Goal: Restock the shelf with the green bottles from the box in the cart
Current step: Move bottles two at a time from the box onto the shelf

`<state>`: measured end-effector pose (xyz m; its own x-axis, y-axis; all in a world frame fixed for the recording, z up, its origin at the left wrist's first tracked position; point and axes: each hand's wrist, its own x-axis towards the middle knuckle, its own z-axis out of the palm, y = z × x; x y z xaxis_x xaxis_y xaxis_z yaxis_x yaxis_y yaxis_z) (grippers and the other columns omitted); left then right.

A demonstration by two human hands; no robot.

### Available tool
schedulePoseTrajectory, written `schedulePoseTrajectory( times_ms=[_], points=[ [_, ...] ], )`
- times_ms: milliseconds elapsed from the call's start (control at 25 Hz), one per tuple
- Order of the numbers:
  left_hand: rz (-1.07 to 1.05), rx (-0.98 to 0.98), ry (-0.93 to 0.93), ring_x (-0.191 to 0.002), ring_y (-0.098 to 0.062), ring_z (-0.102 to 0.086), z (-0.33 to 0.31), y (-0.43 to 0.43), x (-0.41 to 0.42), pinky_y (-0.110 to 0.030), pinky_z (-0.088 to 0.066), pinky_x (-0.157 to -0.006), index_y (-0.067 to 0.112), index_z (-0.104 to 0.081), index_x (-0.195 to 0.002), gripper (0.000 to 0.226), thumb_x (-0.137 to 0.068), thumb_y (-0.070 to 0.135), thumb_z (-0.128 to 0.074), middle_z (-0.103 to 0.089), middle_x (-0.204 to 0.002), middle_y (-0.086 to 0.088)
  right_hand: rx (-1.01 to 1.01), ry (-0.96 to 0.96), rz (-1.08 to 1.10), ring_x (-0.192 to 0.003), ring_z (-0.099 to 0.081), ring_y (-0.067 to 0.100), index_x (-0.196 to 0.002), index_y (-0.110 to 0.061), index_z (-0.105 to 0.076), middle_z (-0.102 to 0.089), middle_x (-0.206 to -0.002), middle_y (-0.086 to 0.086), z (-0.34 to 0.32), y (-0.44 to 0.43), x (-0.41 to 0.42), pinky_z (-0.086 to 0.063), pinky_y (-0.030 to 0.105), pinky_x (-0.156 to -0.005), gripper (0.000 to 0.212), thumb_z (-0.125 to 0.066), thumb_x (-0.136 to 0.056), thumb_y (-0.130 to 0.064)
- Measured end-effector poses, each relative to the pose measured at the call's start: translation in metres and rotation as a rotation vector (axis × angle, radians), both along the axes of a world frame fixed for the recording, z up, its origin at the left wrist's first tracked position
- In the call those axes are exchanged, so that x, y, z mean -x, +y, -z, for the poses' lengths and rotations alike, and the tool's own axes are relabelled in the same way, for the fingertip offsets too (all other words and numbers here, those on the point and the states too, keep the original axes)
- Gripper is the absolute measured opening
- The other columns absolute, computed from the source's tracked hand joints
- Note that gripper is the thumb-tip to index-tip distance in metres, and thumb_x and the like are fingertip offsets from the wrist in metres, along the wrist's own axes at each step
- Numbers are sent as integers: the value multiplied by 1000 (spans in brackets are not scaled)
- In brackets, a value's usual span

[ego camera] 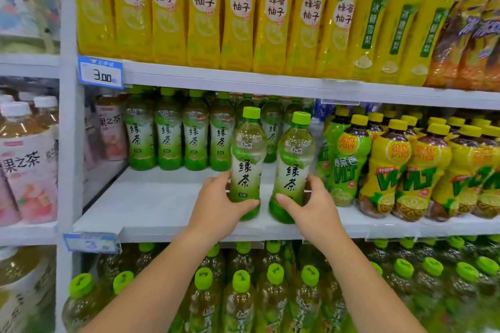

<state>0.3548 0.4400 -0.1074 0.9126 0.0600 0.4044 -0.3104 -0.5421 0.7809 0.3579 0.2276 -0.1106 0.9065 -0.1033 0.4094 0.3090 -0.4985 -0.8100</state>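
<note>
We count two green bottles (247, 162) up front, one in each of two hands (219, 204), four more lined behind (167, 135), eight yellow honey-pomelo bottles (203, 11) above, three pear ones (405, 24) alongside

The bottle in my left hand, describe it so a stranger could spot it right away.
Find the middle shelf, white, with bare space at its front. Two green bottles stand there ahead of the back row. Yours is the left bottle, in the left hand, farther from the yellow bottles.

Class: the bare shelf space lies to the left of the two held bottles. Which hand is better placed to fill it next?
Probably the left hand: its green bottle borders the bare shelf, while the right hand is beside the yellow bottles.
</note>
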Motion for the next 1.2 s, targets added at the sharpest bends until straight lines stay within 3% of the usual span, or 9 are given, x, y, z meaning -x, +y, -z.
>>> schedulePoseTrajectory(
  times_ms=[120, 280, 480, 640, 840, 1040, 1200],
  points=[
    [-62, 63, -27, -92, 3, -61, 0, -5, -15, -9, -45, -69, 35, -61, -105, 47, -68, 36, -90, -65, -102, 14, 5, -3, -24, -94, -60, -7, -116, -32, -57, -65, -105, -19, -3, 3, -23, -49, 18, -76, 43, -80, -80, -37],
    [-113, 152, 8, -94, -10, -65, -2, -12, -50, -24, -51, -78, 24, -57, -108, 48, -72, 24, -89, -66, -103, 9, -49, 28, -24, -102, -66, 14, -120, -19, -59, -69, -111, -3, -9, 9, -68, -56, 39, -90, 43, -80, -83, -25],
    [-206, 113, -37, -92, -16, -61, 1, -22, -94, -28, -49, -81, 18, -60, -105, 44, -72, 26, -88, -63, -104, 0, -128, 20, -14, -97, -63, -1, -119, -26, -54, -65, -104, -17, -1, 10, -115, -54, 29, -85, 45, -80, -83, -22],
    [-282, -9, -34, -89, -18, -47, 0, -25, -115, -26, -41, -84, 11, -62, -112, 48, -76, 32, -85, -51, -113, -6, -116, 48, -28, -101, -66, 11, -114, -32, -52, -67, -107, -11, -1, 10, -146, -53, 31, -88, 40, -78, -85, -25],
    [-328, -194, -19, -101, -30, -59, -10, -30, -133, -37, -48, -85, 4, -60, -112, 51, -81, 38, -80, -57, -113, -14, -114, 68, -9, -112, -61, 16, -130, -28, -54, -65, -121, -6, 7, 11, -163, -50, 40, -101, 46, -72, -88, -36],
    [-328, -108, -66, -108, -33, -54, 3, -34, -142, -36, -43, -87, -1, -54, -111, 52, -82, 33, -80, -55, -115, -17, -107, 51, 48, -103, -64, 17, -127, -18, -53, -66, -113, -1, 12, 13, -166, -53, 37, -92, 52, -75, -85, -38],
    [-314, -49, -69, -90, -30, -56, 14, -29, -145, -29, -38, -70, 10, -54, -90, 35, -76, 19, -85, -50, -94, -5, -110, 55, 48, -99, -65, 16, -117, -23, -59, -68, -107, -1, 16, 9, -172, -54, 36, -92, 40, -79, -82, -21]
  ],
)
